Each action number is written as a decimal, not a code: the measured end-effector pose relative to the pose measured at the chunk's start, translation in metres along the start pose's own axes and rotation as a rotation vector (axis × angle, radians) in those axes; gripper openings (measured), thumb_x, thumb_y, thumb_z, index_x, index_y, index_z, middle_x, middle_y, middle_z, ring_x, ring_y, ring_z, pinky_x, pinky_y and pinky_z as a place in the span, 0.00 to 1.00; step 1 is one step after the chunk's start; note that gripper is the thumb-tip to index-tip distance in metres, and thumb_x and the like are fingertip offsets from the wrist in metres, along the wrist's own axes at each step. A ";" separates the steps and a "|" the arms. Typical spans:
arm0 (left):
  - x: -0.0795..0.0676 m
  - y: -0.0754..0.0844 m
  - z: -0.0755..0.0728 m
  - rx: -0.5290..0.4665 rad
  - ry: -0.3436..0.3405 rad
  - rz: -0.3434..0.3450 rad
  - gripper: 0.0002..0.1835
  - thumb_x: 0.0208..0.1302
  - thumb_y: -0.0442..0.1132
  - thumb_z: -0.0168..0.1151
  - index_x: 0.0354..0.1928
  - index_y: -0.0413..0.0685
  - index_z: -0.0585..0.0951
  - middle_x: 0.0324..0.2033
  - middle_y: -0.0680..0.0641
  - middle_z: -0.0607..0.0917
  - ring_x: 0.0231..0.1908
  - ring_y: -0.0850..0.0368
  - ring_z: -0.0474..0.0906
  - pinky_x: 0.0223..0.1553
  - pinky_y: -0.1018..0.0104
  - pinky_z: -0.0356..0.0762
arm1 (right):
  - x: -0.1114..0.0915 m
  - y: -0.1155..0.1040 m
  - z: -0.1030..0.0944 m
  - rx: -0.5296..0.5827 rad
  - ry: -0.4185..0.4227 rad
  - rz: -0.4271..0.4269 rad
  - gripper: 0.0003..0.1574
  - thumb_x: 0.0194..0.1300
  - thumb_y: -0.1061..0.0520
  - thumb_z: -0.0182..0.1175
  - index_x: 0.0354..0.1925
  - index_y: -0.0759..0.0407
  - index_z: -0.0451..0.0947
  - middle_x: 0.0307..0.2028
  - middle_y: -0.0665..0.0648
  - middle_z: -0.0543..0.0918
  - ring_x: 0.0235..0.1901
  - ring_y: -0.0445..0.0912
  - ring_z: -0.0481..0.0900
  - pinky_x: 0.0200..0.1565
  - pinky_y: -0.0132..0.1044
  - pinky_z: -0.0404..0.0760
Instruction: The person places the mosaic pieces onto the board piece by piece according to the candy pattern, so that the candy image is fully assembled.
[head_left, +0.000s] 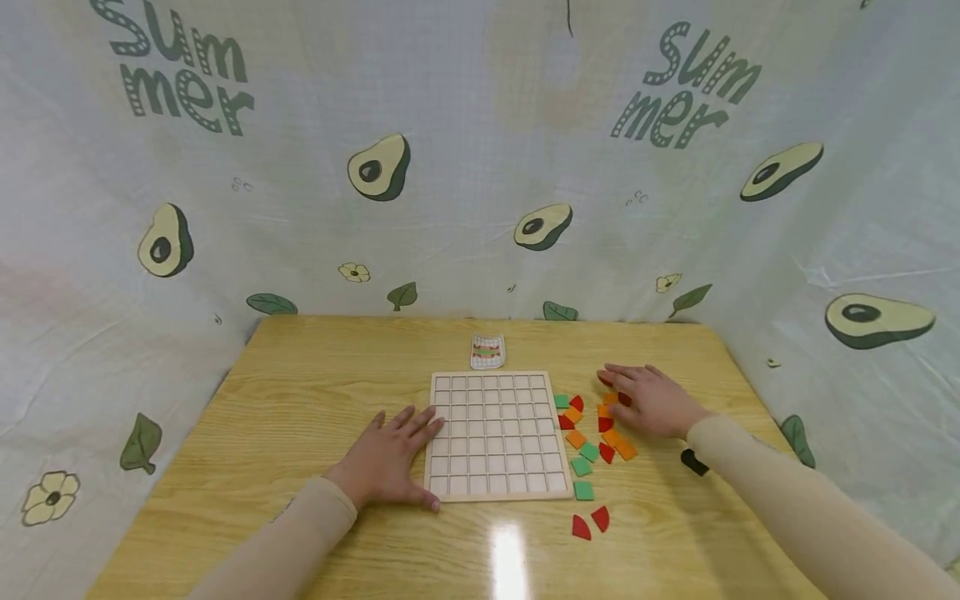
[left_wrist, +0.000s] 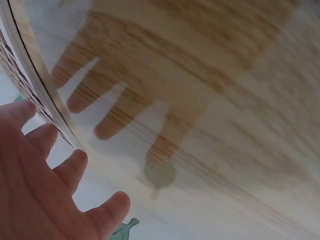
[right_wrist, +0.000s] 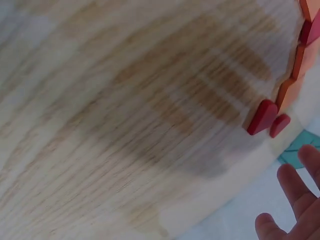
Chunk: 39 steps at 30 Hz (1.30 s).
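Observation:
A wooden grid board (head_left: 498, 433) with bare square cells lies in the middle of the table. My left hand (head_left: 386, 462) is spread beside it, fingertips at its left edge and thumb by the lower left corner. In the left wrist view the fingers of that hand (left_wrist: 35, 185) are stretched apart. My right hand (head_left: 660, 404) hovers low over the far end of the loose pieces, fingers extended. A red piece (head_left: 604, 377) peeks out by its fingertips, and more red and orange pieces are partly hidden beneath. The right wrist view shows red pieces (right_wrist: 262, 117) near the fingers.
Right of the board lie several green squares (head_left: 583, 491), orange squares (head_left: 576, 438) and red quarter-circle pieces (head_left: 581, 527). A small pattern card (head_left: 487, 352) sits behind the board. A black object (head_left: 694, 462) lies by the right forearm. Printed cloth (head_left: 465, 275) hangs behind the wooden table (head_left: 330, 358).

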<state>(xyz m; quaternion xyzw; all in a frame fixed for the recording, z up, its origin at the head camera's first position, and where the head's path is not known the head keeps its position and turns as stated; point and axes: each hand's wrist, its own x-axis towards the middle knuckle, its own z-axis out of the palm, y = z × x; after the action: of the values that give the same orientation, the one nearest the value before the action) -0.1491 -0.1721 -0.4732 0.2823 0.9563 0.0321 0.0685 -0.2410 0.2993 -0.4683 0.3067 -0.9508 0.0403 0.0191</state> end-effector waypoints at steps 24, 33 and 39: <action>0.005 -0.002 0.010 0.045 0.008 0.006 0.67 0.38 0.90 0.48 0.78 0.57 0.59 0.77 0.49 0.54 0.73 0.40 0.52 0.65 0.31 0.53 | 0.044 0.010 -0.001 -0.038 -0.080 0.086 0.14 0.66 0.58 0.66 0.51 0.53 0.85 0.36 0.50 0.79 0.29 0.43 0.75 0.36 0.45 0.82; 0.003 0.001 0.005 0.051 -0.014 -0.010 0.66 0.40 0.89 0.48 0.78 0.55 0.59 0.77 0.48 0.54 0.74 0.41 0.52 0.66 0.32 0.54 | 0.055 0.005 0.000 -0.009 -0.070 0.088 0.11 0.65 0.51 0.68 0.42 0.54 0.84 0.33 0.48 0.77 0.27 0.42 0.73 0.33 0.42 0.80; 0.002 0.003 0.002 0.055 -0.024 -0.015 0.66 0.41 0.89 0.49 0.78 0.54 0.59 0.77 0.48 0.53 0.74 0.42 0.52 0.66 0.33 0.53 | 0.060 0.000 0.003 0.059 -0.063 0.055 0.16 0.64 0.56 0.66 0.51 0.55 0.84 0.41 0.53 0.81 0.33 0.45 0.77 0.41 0.46 0.82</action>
<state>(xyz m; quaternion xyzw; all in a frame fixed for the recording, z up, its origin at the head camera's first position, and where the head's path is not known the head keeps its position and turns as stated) -0.1487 -0.1681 -0.4753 0.2774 0.9580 0.0022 0.0725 -0.2899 0.2643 -0.4673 0.2819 -0.9574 0.0590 -0.0210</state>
